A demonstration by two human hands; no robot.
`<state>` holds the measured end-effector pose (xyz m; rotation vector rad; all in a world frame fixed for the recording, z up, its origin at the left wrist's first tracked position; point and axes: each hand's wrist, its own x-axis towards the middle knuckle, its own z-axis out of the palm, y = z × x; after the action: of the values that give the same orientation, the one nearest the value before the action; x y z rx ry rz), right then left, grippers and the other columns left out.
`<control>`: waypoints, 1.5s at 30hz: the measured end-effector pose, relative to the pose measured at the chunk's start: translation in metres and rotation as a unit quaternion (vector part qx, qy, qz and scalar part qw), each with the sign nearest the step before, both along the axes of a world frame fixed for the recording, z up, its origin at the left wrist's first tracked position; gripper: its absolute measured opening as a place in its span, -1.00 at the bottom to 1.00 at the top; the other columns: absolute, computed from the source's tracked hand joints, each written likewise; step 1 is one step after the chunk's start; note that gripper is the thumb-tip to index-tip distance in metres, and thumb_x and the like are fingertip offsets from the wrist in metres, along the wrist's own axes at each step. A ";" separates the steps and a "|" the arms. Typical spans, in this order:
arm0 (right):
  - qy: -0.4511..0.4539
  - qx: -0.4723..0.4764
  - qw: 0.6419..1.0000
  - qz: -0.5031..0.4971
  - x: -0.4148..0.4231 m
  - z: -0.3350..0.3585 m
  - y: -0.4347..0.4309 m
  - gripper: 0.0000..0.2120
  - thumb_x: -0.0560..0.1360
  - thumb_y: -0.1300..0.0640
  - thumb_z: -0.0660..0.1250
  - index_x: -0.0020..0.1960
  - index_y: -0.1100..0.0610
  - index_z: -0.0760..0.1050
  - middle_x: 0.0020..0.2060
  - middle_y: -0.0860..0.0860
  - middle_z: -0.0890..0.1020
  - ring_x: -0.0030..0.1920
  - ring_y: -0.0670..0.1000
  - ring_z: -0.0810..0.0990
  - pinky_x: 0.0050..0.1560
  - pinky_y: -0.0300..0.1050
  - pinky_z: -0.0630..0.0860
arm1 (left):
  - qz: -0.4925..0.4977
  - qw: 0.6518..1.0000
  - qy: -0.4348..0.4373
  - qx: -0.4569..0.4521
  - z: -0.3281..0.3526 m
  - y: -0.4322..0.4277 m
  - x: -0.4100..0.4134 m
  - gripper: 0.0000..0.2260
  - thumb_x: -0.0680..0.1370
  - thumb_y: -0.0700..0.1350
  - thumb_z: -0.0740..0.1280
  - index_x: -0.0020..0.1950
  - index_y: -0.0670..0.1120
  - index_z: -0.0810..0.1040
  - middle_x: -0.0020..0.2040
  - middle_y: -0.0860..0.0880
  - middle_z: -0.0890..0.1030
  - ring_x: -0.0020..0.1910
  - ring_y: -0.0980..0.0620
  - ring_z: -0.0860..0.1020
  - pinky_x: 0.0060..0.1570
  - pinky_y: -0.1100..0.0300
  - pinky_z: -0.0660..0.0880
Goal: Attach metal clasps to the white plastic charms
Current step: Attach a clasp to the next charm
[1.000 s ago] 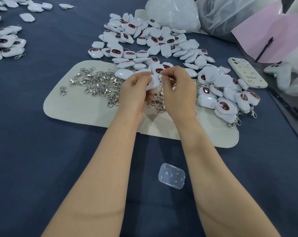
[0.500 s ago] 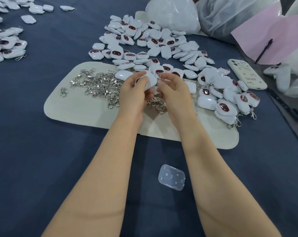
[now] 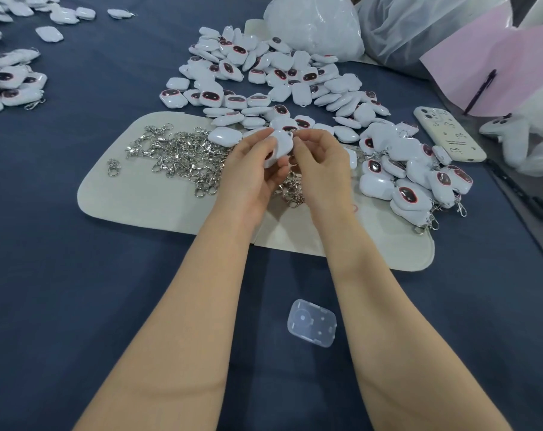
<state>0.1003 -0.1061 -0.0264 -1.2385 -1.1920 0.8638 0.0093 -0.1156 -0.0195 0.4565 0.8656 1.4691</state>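
Left hand (image 3: 248, 175) grips charm (image 3: 281, 147), right hand (image 3: 321, 169) pinches its top; clasp hidden. Risk: fumbled clasp slips, falls among loose clasps (image 3: 183, 154).

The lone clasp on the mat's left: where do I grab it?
Probably pinch the lone clasp across its sides from above: it lies flat on the mat, apart from the tangled pile on its right.

Charms (image 3: 307, 76): dozens, too many to count; 1 charm (image 3: 281, 147) held. Clasps (image 3: 183, 154): loose pile, dozens, + 1 stray clasp (image 3: 113, 168). 1 mat (image 3: 139, 197), 1 phone (image 3: 447, 133), 1 clear case (image 3: 312, 321), 1 pen (image 3: 480, 88), 2 bags (image 3: 313, 26), 1 pink sheet (image 3: 512, 63).
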 end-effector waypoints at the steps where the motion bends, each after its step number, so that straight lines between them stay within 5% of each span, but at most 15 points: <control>1: -0.012 0.015 1.000 -0.015 0.000 0.000 0.000 -0.85 0.54 0.25 0.29 -0.11 0.02 0.49 -0.16 -0.02 0.62 -0.14 -0.07 0.57 -0.03 -0.18 0.53 | -0.001 1.000 0.004 -0.001 0.000 0.000 0.000 -0.88 0.57 -0.27 0.25 -0.03 -0.07 0.53 -0.37 0.03 0.60 -0.50 0.15 0.51 -0.47 0.35 0.47; 6: -0.068 0.075 0.993 -0.057 -0.001 0.000 -0.001 -0.85 0.53 0.29 0.28 -0.10 0.06 0.51 -0.20 -0.14 0.59 -0.16 -0.18 0.55 -0.05 -0.35 0.47 | 0.011 0.998 0.055 0.000 0.000 -0.002 0.002 -0.88 0.57 -0.26 0.27 -0.05 -0.05 0.54 -0.31 0.03 0.53 -0.51 0.15 0.49 -0.48 0.32 0.45; 13: -0.249 0.127 0.959 -0.047 0.005 -0.001 -0.003 -0.86 0.54 0.29 0.24 -0.02 0.22 0.57 -0.15 -0.01 0.63 -0.10 0.05 0.55 -0.06 -0.20 0.41 | 0.060 0.965 0.248 0.059 0.000 -0.002 -0.001 -0.83 0.55 -0.26 0.25 -0.04 0.01 0.53 -0.17 -0.03 0.50 -0.52 0.14 0.45 -0.46 0.30 0.42; 16: -0.304 0.130 0.943 -0.044 0.007 -0.001 -0.002 -0.86 0.54 0.28 0.23 -0.02 0.23 0.57 -0.12 0.05 0.64 -0.05 0.10 0.53 -0.04 -0.18 0.37 | 0.083 0.917 0.373 0.115 -0.003 -0.002 -0.001 -0.82 0.53 -0.24 0.25 -0.03 0.06 0.51 -0.22 0.01 0.52 -0.36 0.01 0.44 -0.30 0.16 0.44; 20: -0.342 0.114 0.932 -0.032 0.009 -0.003 -0.001 -0.86 0.54 0.28 0.21 -0.04 0.24 0.55 -0.13 0.09 0.62 -0.05 0.13 0.50 -0.04 -0.13 0.36 | 0.108 0.853 0.482 0.170 -0.008 -0.005 0.000 -0.84 0.54 -0.20 0.25 0.05 -0.01 0.54 -0.37 0.13 0.44 -0.46 0.21 0.37 -0.37 0.41 0.29; 23: -0.362 0.103 0.926 -0.024 0.010 -0.004 0.001 -0.85 0.53 0.29 0.21 -0.06 0.23 0.56 -0.15 0.10 0.61 -0.06 0.13 0.50 -0.07 -0.14 0.33 | 0.112 0.793 0.565 0.196 -0.010 -0.007 -0.001 -0.81 0.56 -0.18 0.24 0.14 -0.03 0.54 -0.17 0.10 0.55 -0.30 0.23 0.45 -0.26 0.45 0.32; 28: -0.371 0.088 0.924 -0.019 0.011 -0.001 -0.001 -0.80 0.53 0.32 0.18 -0.01 0.25 0.58 -0.12 0.12 0.65 -0.05 0.12 0.53 -0.02 -0.13 0.37 | 0.117 0.738 0.623 0.231 -0.010 -0.008 0.001 -0.75 0.58 -0.17 0.21 0.24 -0.03 0.51 0.02 -0.02 0.58 -0.11 0.02 0.52 -0.07 0.12 0.45; 35: -0.404 0.043 0.914 -0.007 0.013 0.000 -0.001 -0.78 0.51 0.32 0.15 -0.02 0.25 0.58 -0.10 0.14 0.66 -0.04 0.17 0.54 0.04 0.00 0.41 | 0.101 0.674 0.690 0.243 -0.013 -0.007 0.003 -0.71 0.59 -0.17 0.22 0.30 -0.01 0.49 0.03 -0.06 0.58 -0.08 -0.07 0.54 -0.12 0.04 0.46; 37: -0.395 0.036 0.918 -0.014 0.014 0.000 -0.001 -0.78 0.52 0.30 0.17 -0.02 0.22 0.59 -0.11 0.11 0.66 -0.05 0.12 0.55 0.00 -0.13 0.40 | 0.096 0.694 0.674 0.234 -0.013 -0.008 0.004 -0.72 0.59 -0.16 0.22 0.29 0.00 0.50 0.01 -0.02 0.60 -0.11 0.00 0.54 -0.12 0.15 0.43; 40: -0.326 0.025 0.945 -0.026 0.013 -0.001 0.001 -0.85 0.54 0.23 0.25 0.00 0.16 0.60 -0.11 -0.01 0.64 -0.09 -0.05 0.53 -0.07 -0.32 0.34 | 0.098 0.808 0.554 0.175 -0.013 -0.004 0.000 -0.75 0.57 -0.16 0.26 0.23 0.00 0.52 -0.12 0.09 0.57 -0.25 0.17 0.51 -0.18 0.40 0.40; 42: -0.235 0.017 0.972 -0.013 0.012 0.000 0.002 -0.89 0.53 0.22 0.29 0.02 0.14 0.57 -0.13 -0.07 0.60 -0.17 -0.19 0.49 -0.10 -0.44 0.37 | 0.087 0.884 0.445 0.113 -0.012 0.001 -0.002 -0.79 0.56 -0.18 0.27 0.16 0.04 0.51 -0.11 0.03 0.57 -0.25 0.09 0.55 -0.09 0.26 0.52; 45: -0.145 -0.006 0.989 0.007 0.013 0.002 0.002 -0.87 0.53 0.25 0.28 0.02 0.12 0.56 -0.12 -0.08 0.60 -0.11 -0.17 0.52 -0.01 -0.39 0.44 | 0.061 0.949 0.307 0.046 -0.008 0.003 -0.003 -0.81 0.57 -0.21 0.26 0.13 0.01 0.51 -0.07 -0.01 0.53 -0.46 0.16 0.50 -0.34 0.24 0.49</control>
<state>0.1131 -0.1043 -0.0242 -1.4009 -1.4283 0.7190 0.0058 -0.1126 -0.0277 0.9763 1.3351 1.5040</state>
